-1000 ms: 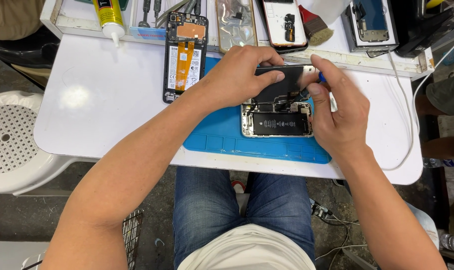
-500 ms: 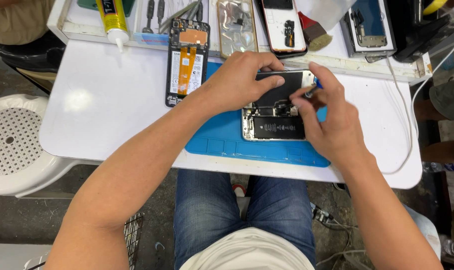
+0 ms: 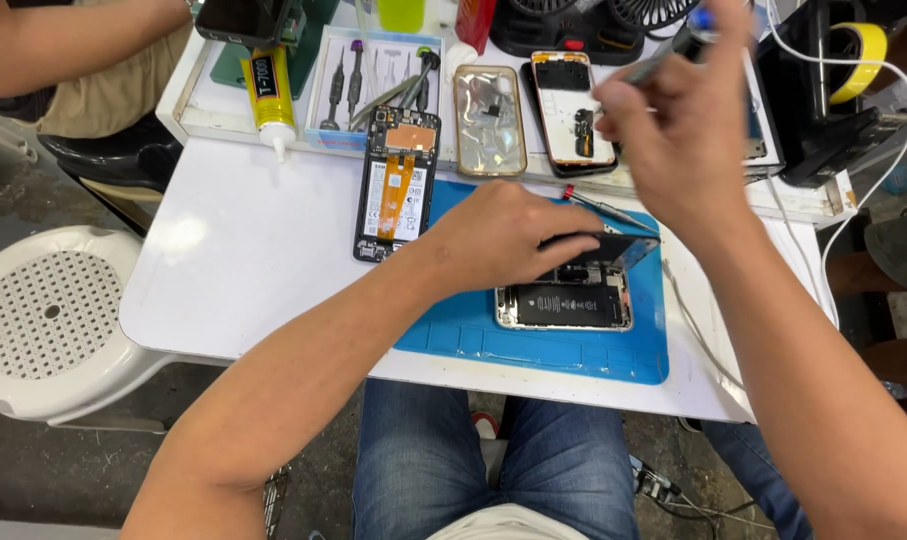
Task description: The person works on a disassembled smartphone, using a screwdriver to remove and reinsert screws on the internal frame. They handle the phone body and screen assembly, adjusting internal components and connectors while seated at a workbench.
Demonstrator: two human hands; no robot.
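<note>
Left hand [image 3: 503, 235] pinched the lifted screen [image 3: 613, 247]; right hand [image 3: 688, 130] gripped a screwdriver [image 3: 663, 55].
The opened phone [image 3: 565, 305] lay crosswise under the left hand, the right raised well beyond it.

L hand [image 3: 508, 235] holds opened phone [image 3: 565, 303] on blue mat [image 3: 533, 345]; R hand [image 3: 688, 130] lifts screwdriver [image 3: 673, 45].

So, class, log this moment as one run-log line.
left hand: tilting up lifted screen of opened phone | right hand: raised, gripping screwdriver | base: blue mat, white table
</note>
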